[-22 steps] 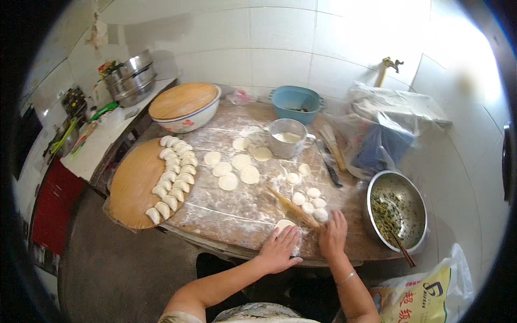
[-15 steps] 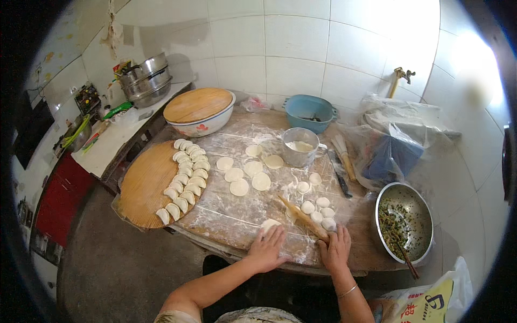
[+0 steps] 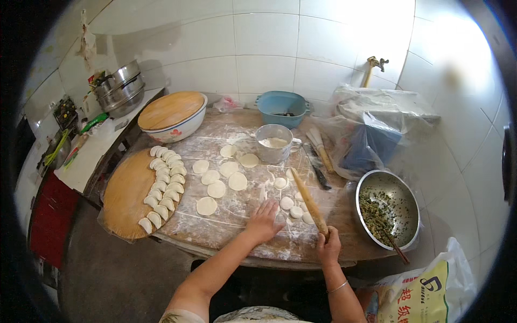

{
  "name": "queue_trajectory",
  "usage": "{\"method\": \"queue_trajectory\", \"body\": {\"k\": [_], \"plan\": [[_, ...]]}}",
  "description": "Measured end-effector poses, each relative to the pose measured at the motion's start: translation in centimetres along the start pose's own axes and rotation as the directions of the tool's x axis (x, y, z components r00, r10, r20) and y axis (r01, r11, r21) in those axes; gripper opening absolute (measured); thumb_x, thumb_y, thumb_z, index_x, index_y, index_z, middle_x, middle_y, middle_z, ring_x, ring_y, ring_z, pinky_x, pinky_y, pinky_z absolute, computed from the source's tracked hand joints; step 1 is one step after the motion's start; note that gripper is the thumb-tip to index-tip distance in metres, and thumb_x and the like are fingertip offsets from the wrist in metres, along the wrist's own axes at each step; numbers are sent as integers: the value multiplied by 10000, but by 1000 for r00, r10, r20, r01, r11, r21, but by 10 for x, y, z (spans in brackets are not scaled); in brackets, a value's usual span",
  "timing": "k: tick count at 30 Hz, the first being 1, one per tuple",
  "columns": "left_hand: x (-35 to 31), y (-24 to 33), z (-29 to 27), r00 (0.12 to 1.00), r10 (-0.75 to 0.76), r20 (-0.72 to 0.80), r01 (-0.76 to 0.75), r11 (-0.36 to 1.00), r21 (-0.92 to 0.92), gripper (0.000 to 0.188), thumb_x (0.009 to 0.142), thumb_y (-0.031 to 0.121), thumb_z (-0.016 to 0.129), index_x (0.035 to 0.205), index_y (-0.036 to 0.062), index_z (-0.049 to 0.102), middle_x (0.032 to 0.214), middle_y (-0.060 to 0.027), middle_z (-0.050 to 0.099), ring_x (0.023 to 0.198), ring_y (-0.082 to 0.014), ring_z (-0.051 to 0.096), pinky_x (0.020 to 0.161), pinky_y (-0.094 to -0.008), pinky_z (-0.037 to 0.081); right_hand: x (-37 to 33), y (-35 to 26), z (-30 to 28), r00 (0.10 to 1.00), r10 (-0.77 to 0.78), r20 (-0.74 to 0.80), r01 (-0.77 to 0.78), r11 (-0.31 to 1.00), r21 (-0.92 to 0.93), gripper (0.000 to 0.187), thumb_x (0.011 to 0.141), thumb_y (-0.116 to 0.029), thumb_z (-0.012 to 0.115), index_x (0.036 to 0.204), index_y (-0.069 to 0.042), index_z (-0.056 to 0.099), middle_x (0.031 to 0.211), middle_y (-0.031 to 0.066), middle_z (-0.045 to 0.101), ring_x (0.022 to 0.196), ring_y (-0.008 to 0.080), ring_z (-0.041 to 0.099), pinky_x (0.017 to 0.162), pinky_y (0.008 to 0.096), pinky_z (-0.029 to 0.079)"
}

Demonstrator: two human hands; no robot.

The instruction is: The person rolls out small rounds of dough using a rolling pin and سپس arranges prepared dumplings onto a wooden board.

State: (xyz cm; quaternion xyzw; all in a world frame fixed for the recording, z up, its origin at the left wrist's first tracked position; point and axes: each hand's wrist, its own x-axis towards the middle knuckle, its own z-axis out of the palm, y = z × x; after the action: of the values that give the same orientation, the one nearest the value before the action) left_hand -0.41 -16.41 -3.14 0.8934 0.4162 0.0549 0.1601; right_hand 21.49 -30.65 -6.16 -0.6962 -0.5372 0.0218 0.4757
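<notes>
My right hand [image 3: 329, 247] is closed round the near end of a wooden rolling pin [image 3: 309, 203], which slants away over the small dough balls [image 3: 296, 212]. My left hand [image 3: 264, 223] lies flat, palm down, on the floured wooden board [image 3: 183, 229], fingers stretched out just left of the dough balls. A pale bit shows by its fingertips; I cannot tell whether it is dough. To the left, several flat round wrappers [image 3: 237, 181] are spread out, the nearest wrapper [image 3: 206, 205] by itself. Folded dumplings [image 3: 175, 187] stand in rows on a round wooden lid [image 3: 125, 199].
A steel bowl of chopped green filling [image 3: 412, 234] with chopsticks stands right. Behind are a measuring cup of flour [image 3: 273, 153], a knife [image 3: 319, 175], a blue basin [image 3: 283, 110], a plastic-wrapped blue box [image 3: 371, 149] and a lidded enamel bowl [image 3: 186, 128]. A printed bag [image 3: 425, 293] is near right.
The wrapper that was under my left hand now lies left with the others. My left hand has moved toward the dough balls. My right hand has swung the rolling pin to a steeper angle.
</notes>
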Motion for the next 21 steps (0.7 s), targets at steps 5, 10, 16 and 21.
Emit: {"method": "queue_trajectory", "body": {"k": [5,10,16,21], "plan": [[-33,31,0,978,139,154,-160,979,130,822,931,593,442,1481,7,273,1566,-179,218,1461,-306,179,1189,-476,97,1,-12,-6,994,-28,107,33,998,-47,301,892,-123,647,1147,-25,520,960,200,617,808,357,632,671,436,512],[-73,24,-6,879,441,184,-467,874,136,856,908,635,435,1477,14,281,1558,-174,243,1455,-308,198,1176,-520,108,1,-12,-4,992,-53,116,60,996,-64,292,873,-104,666,1113,-3,534,951,215,609,815,375,623,695,447,514],[-72,20,1,860,432,271,-494,840,225,903,924,680,343,1518,23,170,1587,-175,156,1470,-344,124,1173,-526,101,9,-22,-7,983,-151,105,160,984,-81,263,833,-90,692,1045,-7,561,920,196,605,822,395,597,709,458,489],[-61,9,-4,831,467,302,-540,808,236,828,937,658,340,1534,108,178,1588,-161,165,1469,-339,138,1174,-511,113,12,-24,3,951,-228,208,238,971,-25,268,763,-62,694,995,-23,564,910,189,577,826,415,552,699,495,440]]}}
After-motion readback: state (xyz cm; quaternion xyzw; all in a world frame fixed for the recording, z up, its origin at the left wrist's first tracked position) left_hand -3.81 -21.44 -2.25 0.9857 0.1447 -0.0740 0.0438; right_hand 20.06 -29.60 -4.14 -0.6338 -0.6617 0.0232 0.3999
